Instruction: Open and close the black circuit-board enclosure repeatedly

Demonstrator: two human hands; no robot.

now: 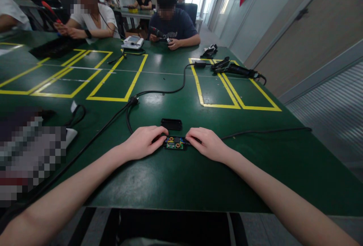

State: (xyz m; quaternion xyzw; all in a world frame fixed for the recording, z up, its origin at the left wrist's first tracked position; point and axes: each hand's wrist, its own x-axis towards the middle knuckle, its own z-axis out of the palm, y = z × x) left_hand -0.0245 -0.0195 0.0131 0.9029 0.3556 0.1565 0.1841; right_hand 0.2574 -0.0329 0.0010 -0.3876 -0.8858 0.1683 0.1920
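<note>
An opened black power adapter (175, 148) lies on the green table in front of me, its circuit board facing up with two copper coils visible. My left hand (147, 140) pinches the left end of the adapter between thumb and fingers. At the opposite end, my right hand (207, 144) has its fingertips closed on the casing, near where a cable (241, 132) runs off to the right. The loose black casing cover (171, 124) rests just beyond the adapter, touched by neither hand. My fingers partly hide both ends of the adapter.
A black cord with a plug (134, 100) crosses the table on the left. Yellow tape outlines (126, 99) mark the green tabletop (159, 185). Black tools with a cord (241, 70) lie at the far right. Across the table, a person in a dark shirt (181, 28) handles small parts.
</note>
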